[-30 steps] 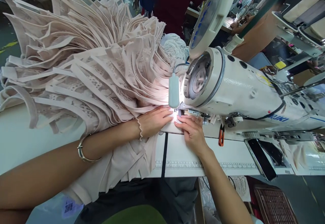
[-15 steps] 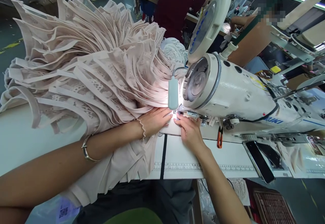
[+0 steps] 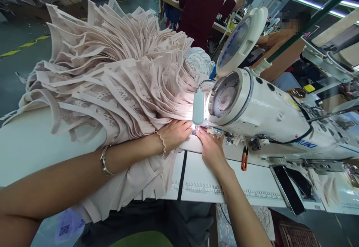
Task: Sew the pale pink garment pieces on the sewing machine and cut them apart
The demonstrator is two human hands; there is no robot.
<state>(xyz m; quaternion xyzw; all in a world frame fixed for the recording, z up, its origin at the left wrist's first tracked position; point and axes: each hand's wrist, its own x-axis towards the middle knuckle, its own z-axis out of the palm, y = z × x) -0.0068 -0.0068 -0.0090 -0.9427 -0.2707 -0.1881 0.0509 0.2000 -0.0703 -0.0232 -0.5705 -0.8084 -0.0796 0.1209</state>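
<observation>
Pale pink fabric (image 3: 131, 90) lies left of the sewing machine (image 3: 272, 108), long folds running rightward towards it; "UKI" is readable there. Left hand (image 3: 175, 134) and right hand (image 3: 212, 149) have bent fingers; grip I cannot tell.

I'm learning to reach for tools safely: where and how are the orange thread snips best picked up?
Probably by the orange handles of the thread snips, coming from the table's near edge. The snips lie with the handle end toward the person, while the dark blades point toward the sewing machine, so that approach should keep fingers off the points.
</observation>
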